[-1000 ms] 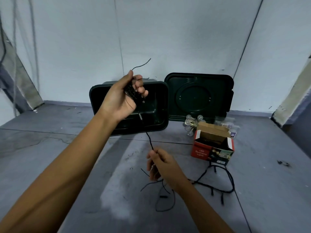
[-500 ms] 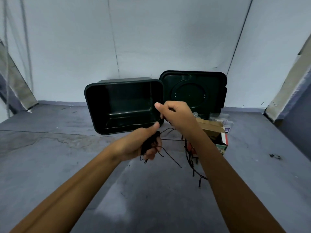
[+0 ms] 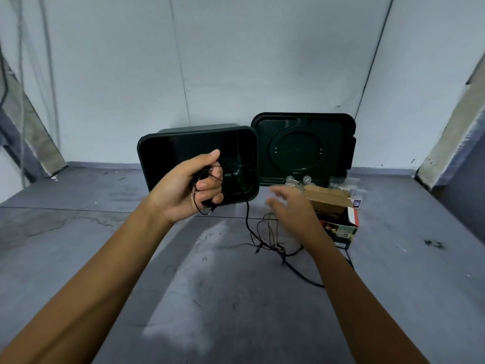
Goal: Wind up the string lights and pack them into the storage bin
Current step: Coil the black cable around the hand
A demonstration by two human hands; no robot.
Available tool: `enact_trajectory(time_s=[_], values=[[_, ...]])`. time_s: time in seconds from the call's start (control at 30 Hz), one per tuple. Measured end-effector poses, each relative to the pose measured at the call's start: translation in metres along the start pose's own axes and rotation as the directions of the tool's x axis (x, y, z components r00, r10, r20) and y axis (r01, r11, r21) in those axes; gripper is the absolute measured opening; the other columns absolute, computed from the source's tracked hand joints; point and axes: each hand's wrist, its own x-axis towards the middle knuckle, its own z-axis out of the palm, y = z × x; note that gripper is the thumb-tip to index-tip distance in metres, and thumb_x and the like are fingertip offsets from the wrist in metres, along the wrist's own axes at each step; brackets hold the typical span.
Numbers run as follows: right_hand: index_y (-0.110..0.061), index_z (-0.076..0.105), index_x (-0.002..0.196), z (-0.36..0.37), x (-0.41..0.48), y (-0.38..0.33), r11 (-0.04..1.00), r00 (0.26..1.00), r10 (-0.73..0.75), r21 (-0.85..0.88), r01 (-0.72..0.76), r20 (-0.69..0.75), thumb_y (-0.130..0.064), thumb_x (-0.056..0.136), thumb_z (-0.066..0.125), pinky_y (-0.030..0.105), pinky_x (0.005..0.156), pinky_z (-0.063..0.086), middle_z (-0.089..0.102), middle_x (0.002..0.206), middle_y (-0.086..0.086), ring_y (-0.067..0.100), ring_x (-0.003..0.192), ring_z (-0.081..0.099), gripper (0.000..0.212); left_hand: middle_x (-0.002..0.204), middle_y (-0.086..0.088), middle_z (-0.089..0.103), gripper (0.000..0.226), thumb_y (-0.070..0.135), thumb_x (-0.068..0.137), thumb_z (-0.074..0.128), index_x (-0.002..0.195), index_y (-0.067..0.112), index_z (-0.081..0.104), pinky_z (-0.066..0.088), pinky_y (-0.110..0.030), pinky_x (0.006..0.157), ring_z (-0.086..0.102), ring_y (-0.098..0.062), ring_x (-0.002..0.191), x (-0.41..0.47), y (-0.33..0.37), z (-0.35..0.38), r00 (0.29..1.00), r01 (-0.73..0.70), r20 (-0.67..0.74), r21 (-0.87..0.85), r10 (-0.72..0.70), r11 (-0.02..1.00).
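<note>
Grey floor (image 3: 105, 245) runs back to a pale wall. Dark green bin (image 3: 143, 164) lies tipped on its side at the floor's back edge, mouth facing the camera; its lid (image 3: 301, 148) leans upright on the wall, touching the bin's right side. Cardboard box (image 3: 330, 203) w/ flaps up sits right of centre, in front of the lid. Left hand (image 3: 183, 187) is raised in front of the bin's mouth, fingers clenched round a wound bundle of the string lights (image 3: 247, 214); the cord drops from the fist to the floor and ends in a loose tangle just left of the box. Right hand (image 3: 291, 206), blurred, hangs over that tangle w/ fingers spread, gripping nothing. Clear bulbs (image 3: 296, 181) lie btwn lid and box.
</note>
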Motion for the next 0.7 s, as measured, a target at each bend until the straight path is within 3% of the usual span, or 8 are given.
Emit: enact_trajectory(time_s=[0.07,0.13,0.2,0.3,0.37,0.5,0.6,0.7], values=[[-0.018,0.056,0.125,-0.009,-0.003,-0.025,0.972,0.979,-0.1,0.194,0.134,-0.176,-0.021,0.097,0.045,0.024,0.098,0.04,0.056,0.127,0.005,0.013,0.118,0.05,0.031,0.032,0.008,0.035,0.034,0.034,0.075,0.052,0.047,0.015,0.058,0.042,-0.019,0.042,0.033,-0.004,0.025,0.0,-0.003,0.005,0.999,0.035,0.03,0.036,-0.036,0.999],[-0.029,0.058,0.114,-0.008,-0.014,-0.048,0.832,0.993,-0.113,0.544,0.111,-0.03,-0.026,0.099,0.038,0.029,0.094,0.046,0.063,0.118,0.004,0.014,0.11,0.058,0.025,0.033,0.008,0.036,0.039,0.033,0.08,0.047,0.048,0.015,0.059,0.043,-0.02,0.042,0.033,-0.004,0.026,0.002,-0.003,0.012,0.998,0.036,0.053,0.03,-0.038,0.999],[-0.023,0.057,0.107,0.006,-0.029,-0.056,0.692,0.979,-0.128,0.722,-0.029,0.162,-0.031,0.099,0.034,0.031,0.072,0.053,0.068,0.09,0.004,0.017,0.082,0.066,0.026,0.033,0.008,0.037,0.043,0.032,0.084,0.042,0.049,0.015,0.06,0.044,-0.02,0.042,0.034,-0.004,0.027,0.004,0.002,0.018,0.999,-0.006,0.044,-0.038,0.008,0.999],[-0.015,0.053,0.095,0.033,-0.049,-0.042,0.784,0.98,-0.134,0.62,0.013,0.149,-0.027,0.098,0.038,0.026,0.056,0.048,0.054,0.063,-0.002,0.013,0.057,0.053,0.019,0.039,0.008,0.044,0.041,0.034,0.083,0.043,0.052,0.015,0.063,0.046,-0.018,0.045,0.041,-0.003,0.032,0.009,0.014,0.019,0.994,-0.103,-0.047,-0.167,0.096,0.981],[-0.018,0.052,0.089,0.043,-0.058,-0.026,0.814,0.989,-0.09,0.581,0.007,0.114,-0.024,0.098,0.039,0.024,0.057,0.046,0.051,0.061,-0.003,0.01,0.056,0.05,0.018,0.047,0.008,0.055,0.041,0.034,0.085,0.044,0.057,0.015,0.066,0.05,-0.018,0.051,0.052,-0.003,0.04,0.012,0.021,0.012,0.975,-0.211,-0.123,-0.25,0.185,0.945],[-0.028,0.059,0.092,0.042,-0.073,-0.008,0.843,0.968,-0.033,0.528,-0.108,0.25,-0.03,0.099,0.036,0.019,0.05,0.039,0.049,0.063,-0.003,0.008,0.053,0.046,0.024,0.069,0.006,0.07,0.053,0.033,0.097,0.034,0.063,0.014,0.071,0.053,-0.02,0.069,0.067,-0.006,0.063,0.021,0.029,-0.01,0.919,-0.387,-0.219,-0.358,0.327,0.85],[-0.028,0.061,0.086,0.029,-0.075,-0.02,0.951,0.934,-0.187,0.296,0.094,0.304,-0.031,0.098,0.04,0.017,0.048,0.031,0.041,0.055,-0.009,0.006,0.05,0.037,0.024,0.081,-0.001,0.073,0.051,0.035,0.1,0.027,0.082,0.01,0.069,0.055,-0.022,0.073,0.07,-0.011,0.077,0.033,0.011,-0.018,0.931,-0.345,-0.225,-0.28,0.288,0.896],[-0.026,0.058,0.081,0.004,-0.063,-0.054,0.936,0.877,-0.337,0.218,0.275,0.343,-0.03,0.098,0.041,0.014,0.048,0.033,0.044,0.058,-0.01,0.004,0.05,0.04,0.024,0.085,-0.005,0.074,0.044,0.034,0.1,0.025,0.097,0.006,0.059,0.056,-0.024,0.072,0.071,-0.015,0.079,0.04,-0.02,-0.02,0.956,-0.205,-0.252,-0.199,0.152,0.958]])
